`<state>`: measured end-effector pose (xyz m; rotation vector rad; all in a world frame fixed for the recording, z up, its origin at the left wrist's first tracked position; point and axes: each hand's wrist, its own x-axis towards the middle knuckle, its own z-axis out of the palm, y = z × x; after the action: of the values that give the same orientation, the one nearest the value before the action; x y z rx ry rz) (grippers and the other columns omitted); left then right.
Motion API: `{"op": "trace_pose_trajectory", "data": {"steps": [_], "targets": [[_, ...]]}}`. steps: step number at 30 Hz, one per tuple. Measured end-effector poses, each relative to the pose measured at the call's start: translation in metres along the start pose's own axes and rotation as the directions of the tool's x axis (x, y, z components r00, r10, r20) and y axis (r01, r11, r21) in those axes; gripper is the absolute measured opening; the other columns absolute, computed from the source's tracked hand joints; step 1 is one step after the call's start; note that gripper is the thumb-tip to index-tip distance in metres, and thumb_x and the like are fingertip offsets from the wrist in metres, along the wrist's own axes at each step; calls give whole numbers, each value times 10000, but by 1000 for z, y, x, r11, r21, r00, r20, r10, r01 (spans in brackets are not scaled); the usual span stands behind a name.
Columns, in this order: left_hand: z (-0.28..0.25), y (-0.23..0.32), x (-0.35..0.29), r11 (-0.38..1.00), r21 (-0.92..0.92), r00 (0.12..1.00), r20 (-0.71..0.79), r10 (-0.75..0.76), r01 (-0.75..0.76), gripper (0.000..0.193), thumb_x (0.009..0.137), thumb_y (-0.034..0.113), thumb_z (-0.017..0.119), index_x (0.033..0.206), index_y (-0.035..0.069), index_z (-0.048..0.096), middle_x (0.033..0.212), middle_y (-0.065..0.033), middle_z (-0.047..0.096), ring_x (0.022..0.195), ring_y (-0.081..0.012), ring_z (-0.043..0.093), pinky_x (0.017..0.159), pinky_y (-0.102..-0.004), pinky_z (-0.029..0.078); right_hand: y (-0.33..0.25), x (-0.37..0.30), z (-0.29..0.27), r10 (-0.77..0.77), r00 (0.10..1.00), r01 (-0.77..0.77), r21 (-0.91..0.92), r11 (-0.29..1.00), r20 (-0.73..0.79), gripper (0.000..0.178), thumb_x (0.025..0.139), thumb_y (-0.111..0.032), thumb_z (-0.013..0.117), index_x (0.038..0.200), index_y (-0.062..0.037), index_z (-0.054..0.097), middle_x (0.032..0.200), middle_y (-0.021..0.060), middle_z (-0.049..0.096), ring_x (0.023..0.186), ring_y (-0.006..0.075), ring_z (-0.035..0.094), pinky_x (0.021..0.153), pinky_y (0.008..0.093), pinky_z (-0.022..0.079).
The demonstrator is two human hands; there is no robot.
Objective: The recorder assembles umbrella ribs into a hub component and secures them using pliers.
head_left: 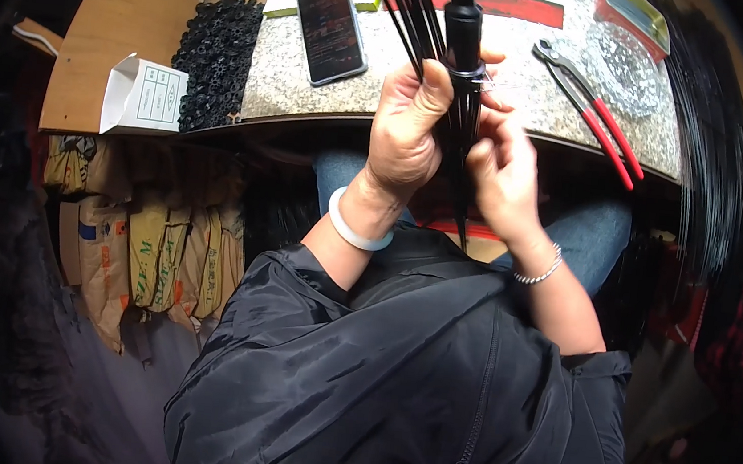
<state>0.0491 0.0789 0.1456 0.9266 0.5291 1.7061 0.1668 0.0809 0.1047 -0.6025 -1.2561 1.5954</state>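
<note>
Over the near edge of the worktop I hold up what looks like an umbrella frame (464, 35), a black tube with thin black ribs running above and below. My left hand (403, 137) is closed around it, the thumb pressing on the ribs (421, 18) that fan out up and left. A thin shiny wire (493, 84) shows at the collar of the tube. Beside the frame's lower part is my right hand (511, 174), its fingers curled in close; what they pinch is hidden. The ribs come together in a point below my hands.
Red-handled pliers (593, 115) and a coil of shiny wire (624, 70) lie on the speckled worktop (386, 81). A phone (331, 29), a heap of small black parts (216, 60) and a white box (145, 94) are left. Black rods (709, 166) hang at right.
</note>
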Motion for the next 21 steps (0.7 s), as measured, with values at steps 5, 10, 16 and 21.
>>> {"op": "trace_pose_trajectory", "data": {"steps": [5,10,16,21], "targets": [[3,5,11,966,-247,978,169,121,-77,385,904,267,570,1119,-51,538,1044,-183,598,794,-233,644,753,-353,543,20,-25,5,98,994,-73,-348,935,57,388,851,-348,660,878,20,539,610,29,518,573,77,425,508,243,398],[16,25,-4,957,249,987,13,-159,151,161,788,4,681,917,-81,639,597,-43,592,513,-94,563,493,-205,468,12,-20,3,-167,979,203,-465,862,119,169,833,-73,656,930,2,539,696,77,611,544,142,605,517,273,473],[29,16,-9,865,483,986,-9,164,-139,179,878,22,584,1023,-64,644,508,23,517,367,-21,412,346,-172,300,-19,-11,-6,-345,939,305,-493,815,10,922,585,-641,710,1190,17,486,965,80,537,913,170,528,838,303,432],[38,20,-16,845,532,989,-84,125,-62,140,830,-39,569,951,-53,637,982,-151,676,674,-27,540,562,-192,451,-86,7,4,-595,753,541,-780,314,283,881,689,-640,658,1224,41,496,1218,150,493,1121,249,475,944,360,378]]}}
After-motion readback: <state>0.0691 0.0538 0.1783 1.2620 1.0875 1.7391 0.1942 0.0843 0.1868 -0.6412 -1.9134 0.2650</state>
